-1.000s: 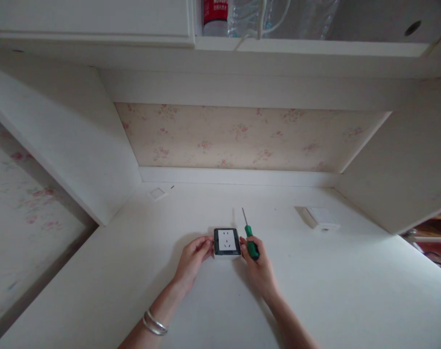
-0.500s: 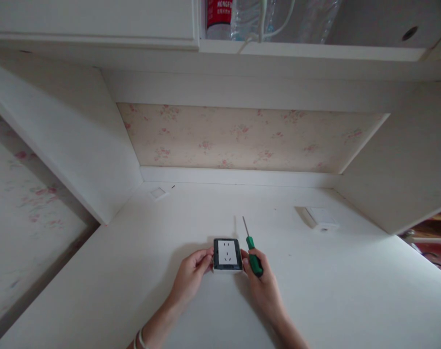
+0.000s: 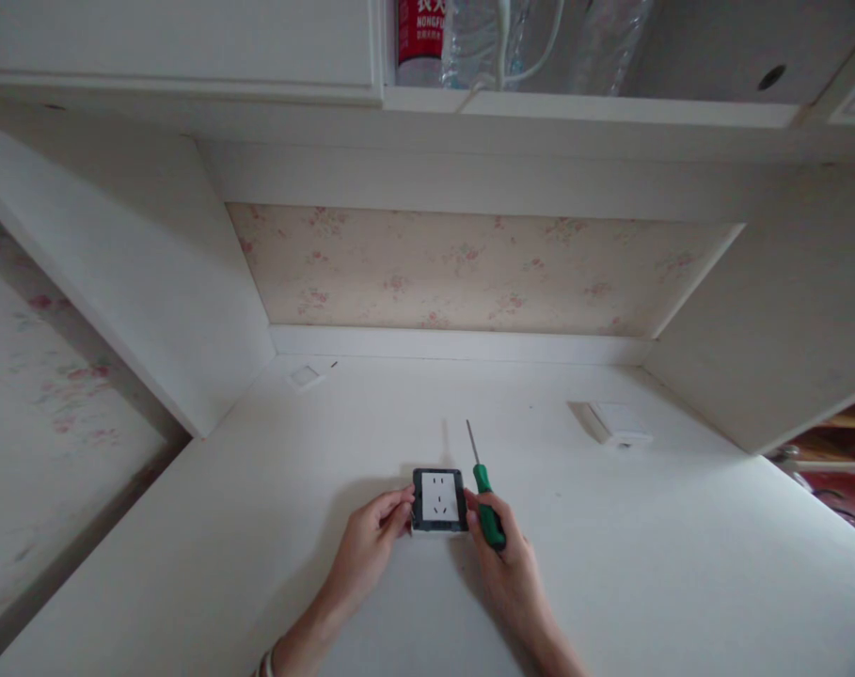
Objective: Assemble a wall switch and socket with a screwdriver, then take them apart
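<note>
A wall socket (image 3: 439, 498) with a white face and dark surround sits on a white base, between my two hands over the white desktop. My left hand (image 3: 372, 536) pinches its left edge with thumb and fingers. On the opposite side, my right hand (image 3: 506, 541) touches the socket's right edge with its fingertips. The same hand has its fingers round a green-handled screwdriver (image 3: 489, 512), whose metal shaft points up and away from me.
A white box-like fitting (image 3: 619, 424) lies at the right of the desktop (image 3: 653, 555). At the back left are a thin white square frame (image 3: 305, 376) and a small dark screw-like piece (image 3: 334, 364). Overhead, a shelf (image 3: 596, 109) holds plastic bottles (image 3: 421, 42) and a white cable (image 3: 502, 47).
Both hands and the socket have come slightly lower in the picture, with the socket tilted a little more toward me. The view has shifted slightly.
</note>
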A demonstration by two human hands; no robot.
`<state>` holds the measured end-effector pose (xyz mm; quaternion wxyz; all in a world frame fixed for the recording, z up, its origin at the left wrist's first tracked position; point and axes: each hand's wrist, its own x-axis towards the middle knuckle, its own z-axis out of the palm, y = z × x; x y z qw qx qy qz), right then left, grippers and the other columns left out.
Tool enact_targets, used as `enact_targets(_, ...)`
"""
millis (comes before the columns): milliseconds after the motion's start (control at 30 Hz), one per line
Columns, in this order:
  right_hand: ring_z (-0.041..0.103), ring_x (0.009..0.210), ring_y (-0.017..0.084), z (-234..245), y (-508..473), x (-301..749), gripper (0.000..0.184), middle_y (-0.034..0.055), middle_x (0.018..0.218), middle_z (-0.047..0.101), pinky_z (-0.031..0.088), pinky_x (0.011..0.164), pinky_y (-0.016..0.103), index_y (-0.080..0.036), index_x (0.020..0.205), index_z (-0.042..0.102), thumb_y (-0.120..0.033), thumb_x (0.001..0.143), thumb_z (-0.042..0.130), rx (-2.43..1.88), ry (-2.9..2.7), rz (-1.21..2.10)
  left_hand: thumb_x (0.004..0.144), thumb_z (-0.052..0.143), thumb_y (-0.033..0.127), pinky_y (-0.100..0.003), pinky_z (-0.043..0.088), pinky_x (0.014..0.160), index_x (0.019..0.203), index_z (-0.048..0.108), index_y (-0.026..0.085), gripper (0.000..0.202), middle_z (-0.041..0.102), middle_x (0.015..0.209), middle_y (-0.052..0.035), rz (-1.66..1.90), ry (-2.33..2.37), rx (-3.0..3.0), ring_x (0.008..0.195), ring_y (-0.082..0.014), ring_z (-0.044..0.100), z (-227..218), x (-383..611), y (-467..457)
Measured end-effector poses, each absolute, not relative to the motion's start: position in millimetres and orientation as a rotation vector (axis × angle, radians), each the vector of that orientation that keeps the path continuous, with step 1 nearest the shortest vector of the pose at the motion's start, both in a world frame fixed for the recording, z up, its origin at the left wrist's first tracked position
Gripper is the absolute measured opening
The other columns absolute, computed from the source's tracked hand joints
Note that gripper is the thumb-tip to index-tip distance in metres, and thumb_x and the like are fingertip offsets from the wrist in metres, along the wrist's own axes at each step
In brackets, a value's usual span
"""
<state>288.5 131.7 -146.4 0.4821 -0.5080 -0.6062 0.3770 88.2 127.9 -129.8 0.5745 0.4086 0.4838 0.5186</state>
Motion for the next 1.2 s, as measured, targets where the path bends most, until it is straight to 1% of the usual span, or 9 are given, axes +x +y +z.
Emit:
enact_targets(167, 0.062, 0.105, 0.022, -146, 132, 289, 0.024, 0.0065, 0.115, 0.065, 0.051, 0.087, 0.032, -0.027, 0.109, 0.053, -0.037, 0.087, 0.054, -1.230, -1.478, 0.920, 0.076, 0.066, 0.048, -0.039, 0.052, 0.087, 0.099, 0.070, 0.017, 0.039, 0.059, 0.124, -0.0133, 1.219, 1.164, 1.003, 0.101, -0.0281, 0.062, -128, 86, 128)
enact_targets(267, 0.061, 0.106, 0.021, -148, 133, 289, 0.027, 0.0080, 0.117, 0.064, 0.050, 0.088, 0.033, -0.026, 0.112, 0.052, -0.038, 0.088, 0.053, -1.245, -1.439, 0.915, 0.078, 0.064, 0.045, -0.036, 0.050, 0.089, 0.100, 0.070, 0.018, 0.035, 0.067, 0.110, -0.0117, 1.264, 1.310, 1.115, 0.098, -0.0264, 0.063, -123, 80, 132)
enact_targets(333, 0.062, 0.103, 0.021, -149, 133, 288, 0.029, 0.0091, 0.118, 0.063, 0.049, 0.088, 0.032, -0.025, 0.114, 0.050, -0.039, 0.088, 0.052, -1.268, -1.414, 0.907, 0.079, 0.063, 0.044, -0.033, 0.049, 0.088, 0.098, 0.071, 0.019, 0.032, 0.069, 0.102, -0.0097, 1.297, 1.408, 1.178, 0.093, -0.0247, 0.064, -117, 77, 135)
enact_targets(500, 0.063, 0.098, 0.020, -152, 133, 288, 0.032, 0.0112, 0.118, 0.062, 0.049, 0.084, 0.031, -0.024, 0.115, 0.050, -0.041, 0.089, 0.051, -1.306, -1.386, 0.903, 0.083, 0.060, 0.040, -0.028, 0.049, 0.080, 0.092, 0.072, 0.021, 0.024, 0.069, 0.096, -0.0074, 1.316, 1.384, 1.429, 0.090, -0.0222, 0.064, -107, 81, 145)
enact_targets(667, 0.063, 0.094, 0.020, -156, 135, 288, 0.032, 0.0126, 0.117, 0.062, 0.049, 0.082, 0.031, -0.023, 0.115, 0.050, -0.040, 0.088, 0.053, -1.277, -1.369, 0.878, 0.080, 0.064, 0.035, -0.028, 0.051, 0.077, 0.094, 0.072, 0.022, 0.021, 0.070, 0.092, -0.0069, 1.309, 1.427, 1.539, 0.084, -0.0211, 0.065, -117, 85, 152)
enact_targets(833, 0.062, 0.097, 0.020, -162, 137, 288, 0.033, 0.0125, 0.116, 0.063, 0.048, 0.081, 0.030, -0.023, 0.117, 0.049, -0.039, 0.089, 0.053, -1.260, -1.371, 0.856, 0.087, 0.057, 0.027, -0.028, 0.051, 0.072, 0.092, 0.071, 0.022, 0.015, 0.070, 0.084, -0.0045, 1.357, 1.355, 1.891, 0.079, -0.0167, 0.064, -130, 81, 155)
enact_targets(967, 0.062, 0.098, 0.020, -163, 136, 288, 0.033, 0.0119, 0.116, 0.063, 0.048, 0.081, 0.029, -0.024, 0.118, 0.048, -0.039, 0.089, 0.053, -1.266, -1.367, 0.864, 0.089, 0.055, 0.018, -0.027, 0.051, 0.071, 0.095, 0.069, 0.022, 0.016, 0.070, 0.083, -0.0033, 1.371, 1.284, 2.066, 0.077, -0.0152, 0.062, -132, 82, 156)
enact_targets(1100, 0.063, 0.095, 0.020, -159, 135, 289, 0.033, 0.0119, 0.115, 0.063, 0.049, 0.079, 0.028, -0.023, 0.117, 0.050, -0.038, 0.088, 0.054, -1.265, -1.362, 0.875, 0.088, 0.054, 0.012, -0.028, 0.051, 0.071, 0.097, 0.067, 0.021, 0.018, 0.069, 0.087, -0.0036, 1.342, 1.316, 2.140, 0.080, -0.0158, 0.061, -129, 84, 155)
enact_targets(1200, 0.063, 0.096, 0.019, -158, 134, 288, 0.032, 0.0104, 0.116, 0.063, 0.049, 0.079, 0.027, -0.024, 0.117, 0.049, -0.038, 0.089, 0.053, -1.274, -1.375, 0.877, 0.087, 0.053, 0.007, -0.029, 0.051, 0.071, 0.098, 0.067, 0.020, 0.021, 0.069, 0.088, -0.0038, 1.293, 1.324, 2.214, 0.081, -0.0165, 0.060, -127, 84, 154)
